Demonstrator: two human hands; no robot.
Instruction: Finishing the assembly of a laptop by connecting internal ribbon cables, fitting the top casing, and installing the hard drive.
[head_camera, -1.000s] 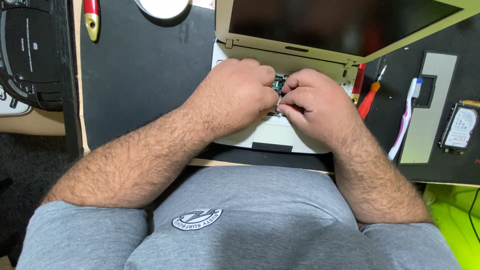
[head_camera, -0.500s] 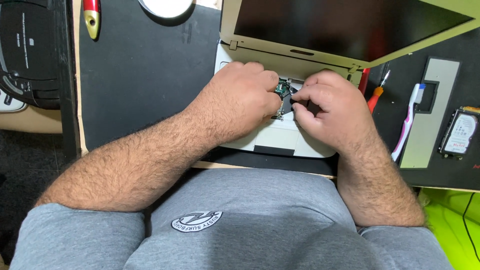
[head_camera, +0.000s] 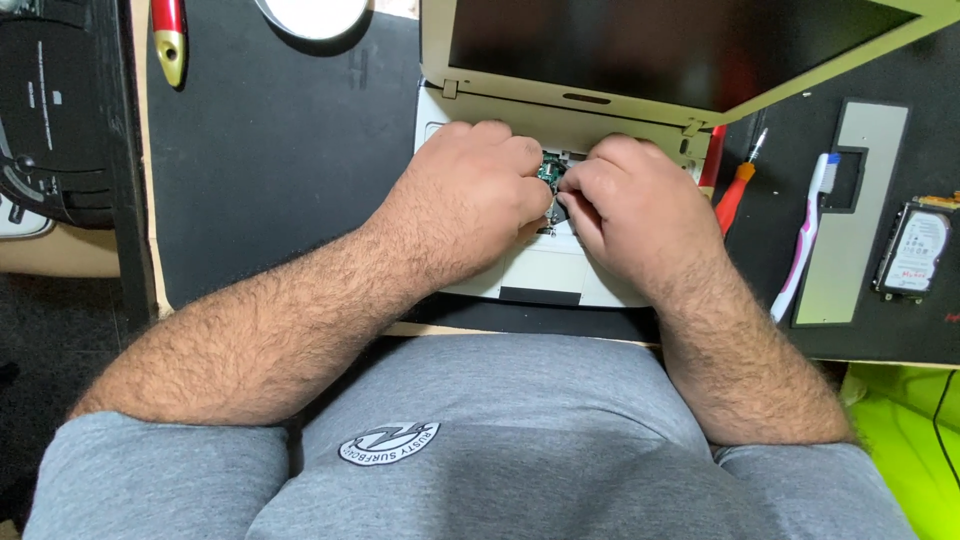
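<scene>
Items in view: 1 open laptop (head_camera: 560, 105), pale casing, dark screen, base lying on 1 black mat (head_camera: 280, 170); 1 small green circuit part (head_camera: 549, 168) exposed in the opened base; 2 bare hands

Left hand (head_camera: 470, 195): curled over the left half of the base, fingertips bent down onto the green circuit part; whether it pinches the part or only presses on it cannot be told

Right hand (head_camera: 625, 205): fingers bunched and clenched, tips meeting the left hand's at the same spot, just right of the part

Green circuit part: sits between the 2 sets of fingertips, near the hinge edge, mostly covered; its long axis and heading cannot be told

Right of laptop: 1 orange-handled screwdriver (head_camera: 738, 192), tip pointing away from the person; 1 white-and-pink toothbrush (head_camera: 800, 250), bristles at the far end; 1 grey cover plate (head_camera: 850, 220); 1 hard drive (head_camera: 912, 252)

Far left: 1 red-and-yellow tool handle (head_camera: 168, 38); 1 black radio (head_camera: 50, 110)
</scene>
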